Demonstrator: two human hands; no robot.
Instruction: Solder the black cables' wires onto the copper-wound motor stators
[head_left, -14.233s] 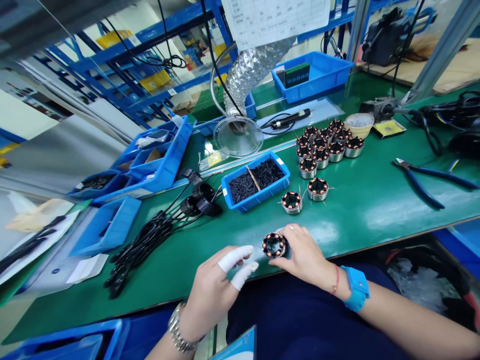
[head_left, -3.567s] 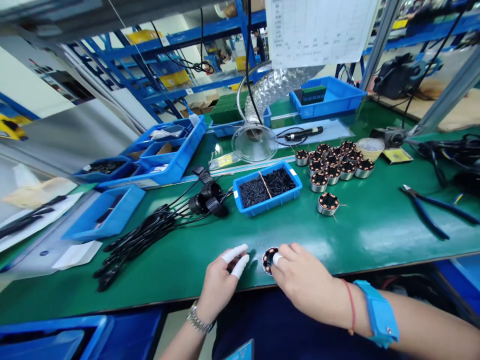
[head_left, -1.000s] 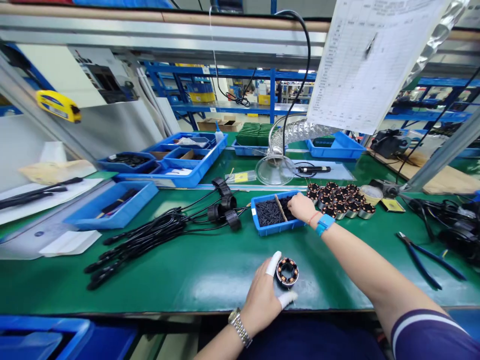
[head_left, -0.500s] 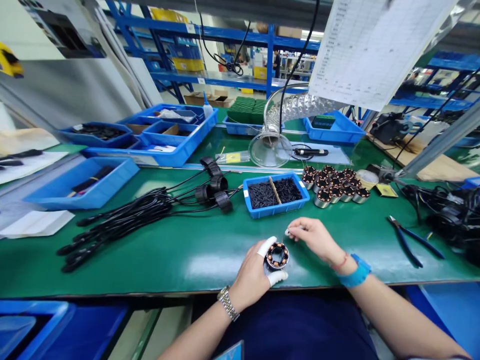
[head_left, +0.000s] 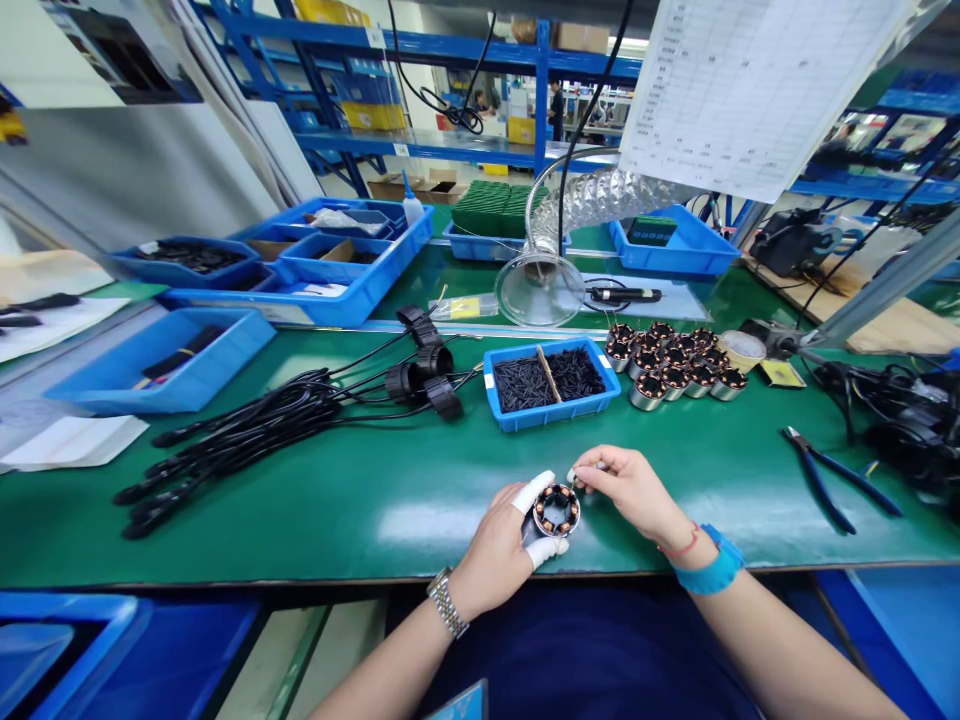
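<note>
My left hand grips a motor stator, a metal ring with copper windings, between thumb and forefinger, both in white finger cots. The stator's open face points up, close above the green bench. My right hand is pinched at the stator's upper right edge; a thin wire end seems to be between its fingertips, though it is too small to be sure. Beyond the hands, a blue tray holds short black tubes in two compartments. Several more stators stand grouped to its right.
Black cables with round connectors lie at left. Blue-handled cutters rest at right, near a tangle of black cords. A clear funnel hood on a foil duct stands behind the tray. Blue bins line the left back.
My right hand has moved slightly left and down, its fingertips now nearer the stator's edge. The left hand keeps its grip on the stator. The camera view has shifted a little.
</note>
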